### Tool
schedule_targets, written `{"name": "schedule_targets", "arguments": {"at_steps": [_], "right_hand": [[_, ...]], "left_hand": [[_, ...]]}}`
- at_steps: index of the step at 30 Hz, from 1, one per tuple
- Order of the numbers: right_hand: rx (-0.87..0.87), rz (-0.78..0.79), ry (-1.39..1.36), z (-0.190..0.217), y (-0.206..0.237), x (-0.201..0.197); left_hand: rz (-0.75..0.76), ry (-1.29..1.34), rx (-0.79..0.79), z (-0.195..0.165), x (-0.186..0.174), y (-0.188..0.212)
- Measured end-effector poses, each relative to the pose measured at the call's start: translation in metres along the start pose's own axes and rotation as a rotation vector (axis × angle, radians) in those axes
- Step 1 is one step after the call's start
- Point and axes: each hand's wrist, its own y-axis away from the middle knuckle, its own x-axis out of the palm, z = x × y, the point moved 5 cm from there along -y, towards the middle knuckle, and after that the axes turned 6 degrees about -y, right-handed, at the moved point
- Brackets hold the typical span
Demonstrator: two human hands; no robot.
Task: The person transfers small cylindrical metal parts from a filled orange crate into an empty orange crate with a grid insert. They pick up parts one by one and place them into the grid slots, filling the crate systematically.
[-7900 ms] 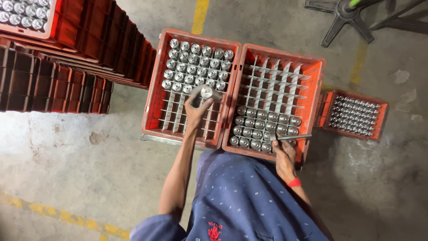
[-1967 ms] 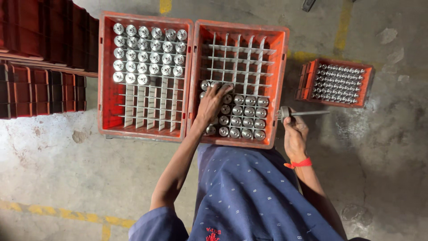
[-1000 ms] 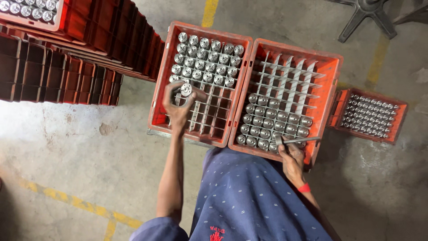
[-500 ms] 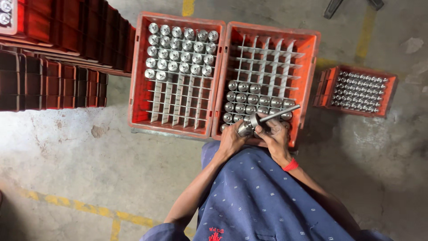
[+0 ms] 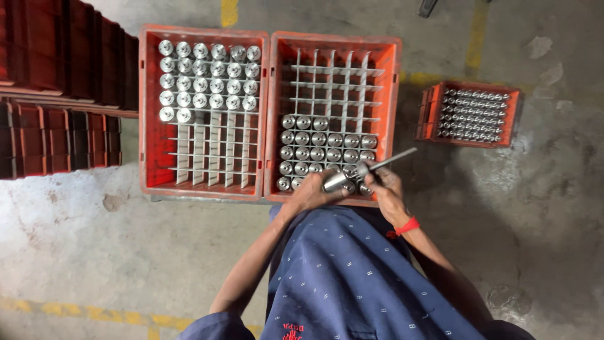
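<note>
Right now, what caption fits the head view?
Left hand holds a metal cylinder against a rod in the right hand, over two orange crates.

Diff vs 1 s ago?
Left hand came back from the left crate to the right crate's near edge, gripping a metal cylinder against the rod in the right hand. Crates and small tray unchanged.

Stacked dark red plastic crates (image 5: 60, 88) stand at left. A small orange tray of metal pieces (image 5: 470, 113) lies at right on the grey concrete floor (image 5: 94, 252), which bears yellow painted lines (image 5: 82, 311).
</note>
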Motion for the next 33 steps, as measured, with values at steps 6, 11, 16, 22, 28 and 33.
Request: {"name": "schedule_targets", "arguments": {"at_steps": [6,11,16,22,28,33], "right_hand": [[-0.228,-0.118,-0.028,0.029,-0.004,-0.029],[-0.177,-0.109,-0.023,0.021,0.005,-0.008],[-0.094,-0.061,-0.029,0.007,0.017,0.015],[-0.056,-0.086,-0.032,-0.017,0.020,0.025],[-0.086,-0.043,-0.019,-0.049,0.007,0.055],[-0.080,-0.031,-0.033,-0.059,0.008,0.073]], "left_hand": [[-0.335,-0.563,0.186,0.003,-0.023,-0.074],[-0.499,-0.540,0.337,-0.008,-0.032,-0.090],[-0.642,-0.333,0.176,0.022,-0.091,-0.046],[-1.034,-0.723,-0.234,0.116,-0.242,0.028],[-1.035,-0.821,-0.289,0.159,-0.318,0.056],[-0.949,-0.659,-0.196,0.147,-0.331,0.082]]}}
